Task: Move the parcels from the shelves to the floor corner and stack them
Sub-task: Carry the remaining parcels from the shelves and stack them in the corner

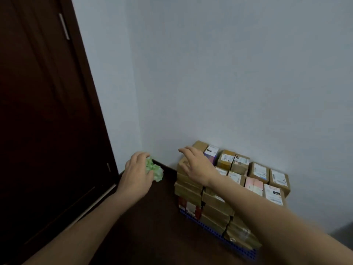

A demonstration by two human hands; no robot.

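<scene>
A stack of brown cardboard parcels (pixel 238 165) with white labels fills the floor corner against the pale wall, standing on a blue plastic base (pixel 219 233). My right hand (pixel 194 165) hovers over the stack's left end, fingers spread and straight, holding nothing. My left hand (pixel 136 174) is to the left of the stack, above the dark floor, and grips a crumpled green and white soft parcel (pixel 155 169). Part of the stack's front is hidden by my right forearm.
A dark brown wooden door (pixel 44 111) stands at the left, with a metal hinge near its top. The floor (pixel 152 226) is dark brown. Pale grey walls (pixel 229 73) meet in the corner behind the parcels.
</scene>
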